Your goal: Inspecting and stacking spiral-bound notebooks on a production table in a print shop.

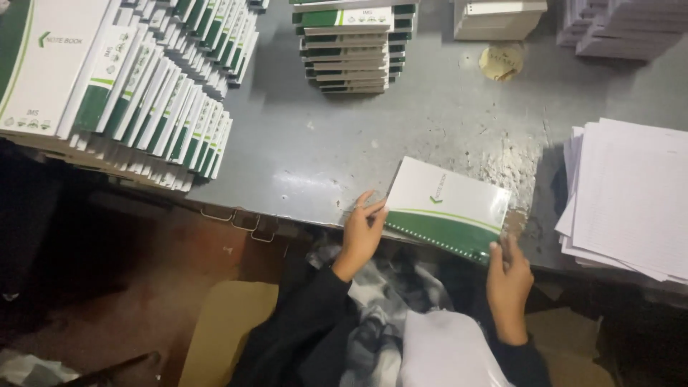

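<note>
A white and green spiral-bound paper notebook is held at the near edge of the grey desk. The left hand fingers pinch its left corner; the right hand fingers grip its right corner. Both corners should be kept level, so the wire side stays straight.

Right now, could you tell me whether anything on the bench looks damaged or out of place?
The grey table is scratched, its paint worn bare near the notebook held by both hands. A round yellowish disc lies loose among the stacks.
</note>
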